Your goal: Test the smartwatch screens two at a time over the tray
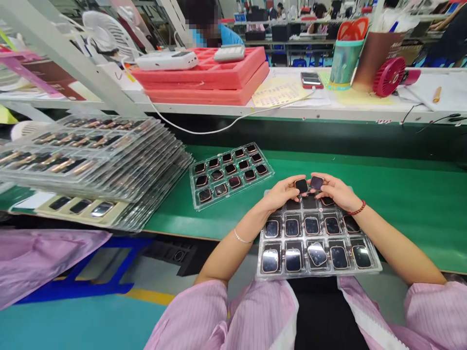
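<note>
My left hand [283, 193] pinches a dark square watch face [301, 185] with a gold-toned rim. Beside it, my right hand [337, 190] grips a second watch face [316, 183], its screen greyish purple. Both are held just above the far side of a clear plastic tray [321, 276], which overhangs the bench's front edge. Rows of square watch faces [312, 225] fill this tray's pockets, and one in the front row [317, 254] sits askew. My wrists and fingers hide part of the far row.
Another clear tray of watch faces [230, 169] lies on the green bench [412, 204]. To the left rises a tall stack of filled trays [146, 160]. A shelf [284, 113] at the back bears red foam trays [204, 80], a phone [311, 80] and a small fan [389, 78].
</note>
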The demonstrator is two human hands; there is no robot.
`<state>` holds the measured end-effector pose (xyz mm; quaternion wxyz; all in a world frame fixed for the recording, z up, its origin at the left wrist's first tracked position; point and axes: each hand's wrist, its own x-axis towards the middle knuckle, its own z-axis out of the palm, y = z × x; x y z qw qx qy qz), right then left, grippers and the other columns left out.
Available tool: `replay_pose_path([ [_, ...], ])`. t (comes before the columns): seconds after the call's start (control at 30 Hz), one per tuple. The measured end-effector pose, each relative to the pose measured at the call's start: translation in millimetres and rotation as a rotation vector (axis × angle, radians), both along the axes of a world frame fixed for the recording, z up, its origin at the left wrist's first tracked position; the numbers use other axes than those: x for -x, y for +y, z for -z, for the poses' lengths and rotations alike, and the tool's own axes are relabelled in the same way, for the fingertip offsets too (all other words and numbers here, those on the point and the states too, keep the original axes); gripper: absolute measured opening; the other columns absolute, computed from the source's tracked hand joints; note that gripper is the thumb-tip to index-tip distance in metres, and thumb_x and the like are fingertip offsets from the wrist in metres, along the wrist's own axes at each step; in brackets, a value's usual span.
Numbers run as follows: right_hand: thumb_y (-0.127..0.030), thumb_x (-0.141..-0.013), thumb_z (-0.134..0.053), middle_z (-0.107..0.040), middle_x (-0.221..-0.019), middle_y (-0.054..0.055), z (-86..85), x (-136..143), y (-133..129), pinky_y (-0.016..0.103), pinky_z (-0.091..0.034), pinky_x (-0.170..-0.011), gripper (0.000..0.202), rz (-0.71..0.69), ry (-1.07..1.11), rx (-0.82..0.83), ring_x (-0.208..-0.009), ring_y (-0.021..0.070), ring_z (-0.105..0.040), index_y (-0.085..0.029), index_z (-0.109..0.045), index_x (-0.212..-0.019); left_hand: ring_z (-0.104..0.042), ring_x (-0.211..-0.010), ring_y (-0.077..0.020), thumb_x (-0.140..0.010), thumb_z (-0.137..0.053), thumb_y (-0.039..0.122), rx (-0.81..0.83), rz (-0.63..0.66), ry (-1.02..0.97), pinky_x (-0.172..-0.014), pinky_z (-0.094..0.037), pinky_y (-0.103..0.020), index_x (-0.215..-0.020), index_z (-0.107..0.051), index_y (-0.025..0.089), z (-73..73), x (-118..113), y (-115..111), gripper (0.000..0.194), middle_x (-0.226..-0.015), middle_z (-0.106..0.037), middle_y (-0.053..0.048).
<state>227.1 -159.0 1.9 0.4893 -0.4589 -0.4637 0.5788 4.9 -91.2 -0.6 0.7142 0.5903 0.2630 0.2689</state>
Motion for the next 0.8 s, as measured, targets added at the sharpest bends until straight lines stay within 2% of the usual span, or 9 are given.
replay_pose_path([
  [0.1, -0.014, -0.079, -0.065, -0.074, -0.120, 0.008, -1.4, 0.5, -1.7, 0.027, -0.061, -0.065, 0.050, -0.010, -0.161, -0.026, -0.083, 0.0161, -0.073, -0.023, -0.065, -0.129, -0.072, -0.087, -0.0181, -0.078, -0.068, 0.016, -0.067, -0.012, 0.036, -0.065, -0.054, -0.024, -0.138, -0.056, 0.013, 1.3, -1.1, -1.1, 0.061, -0.109, -0.073, -0.012],
  [0.2, -0.020, -0.081, -0.066, -0.075, -0.118, 0.009, -4.6, 2.1, -4.0, 0.025, -0.056, -0.055, 0.047, -0.014, -0.240, -0.026, -0.075, 0.0159, -0.072, -0.022, -0.065, -0.129, -0.072, -0.085, -0.0181, -0.081, -0.064, 0.018, -0.133, -0.039, 0.083, -0.061, -0.052, -0.023, -0.132, -0.059, 0.012, -0.9, -0.6, -2.9, 0.052, -0.114, -0.073, -0.014],
  [0.33, -0.034, -0.084, -0.071, -0.077, -0.113, 0.010, -9.0, 4.0, -5.3, 0.028, -0.059, -0.064, 0.035, -0.005, -0.179, -0.053, -0.082, 0.0185, -0.074, -0.020, -0.069, -0.117, -0.072, -0.080, -0.0176, -0.088, -0.060, 0.028, -0.181, -0.071, 0.109, -0.057, -0.051, -0.022, -0.123, -0.065, 0.011, -4.4, 0.4, -5.5, 0.039, -0.113, -0.073, -0.014],
  [0.47, -0.043, -0.085, -0.071, -0.080, -0.099, 0.010, -10.0, 4.3, -4.7, 0.027, -0.057, -0.061, 0.031, -0.011, -0.156, -0.029, -0.068, 0.0154, -0.071, -0.019, -0.072, -0.104, -0.070, -0.073, -0.0153, -0.090, -0.056, 0.031, -0.201, -0.099, 0.116, -0.053, -0.048, -0.020, -0.113, -0.069, 0.012, -4.3, 0.9, -5.3, 0.032, -0.093, -0.074, -0.009],
  [0.7, -0.026, -0.078, -0.072, -0.078, -0.109, 0.009, -8.6, 5.2, -5.0, 0.028, -0.058, -0.062, 0.038, 0.002, -0.177, -0.082, -0.079, 0.0178, -0.073, -0.020, -0.067, -0.115, -0.070, -0.081, -0.0161, -0.080, -0.064, 0.021, -0.174, -0.051, 0.080, -0.056, -0.050, -0.021, -0.124, -0.063, 0.014, -3.4, 0.4, -6.3, 0.044, -0.108, -0.072, -0.010],
  [0.8, -0.024, -0.077, -0.071, -0.078, -0.108, 0.009, -8.5, 5.4, -5.6, 0.028, -0.057, -0.061, 0.038, -0.018, -0.209, -0.097, -0.077, 0.0168, -0.071, -0.020, -0.066, -0.114, -0.070, -0.082, -0.0157, -0.079, -0.067, 0.020, -0.172, -0.060, 0.092, -0.057, -0.049, -0.020, -0.125, -0.061, 0.014, -2.8, 0.4, -7.5, 0.046, -0.108, -0.071, -0.010],
])
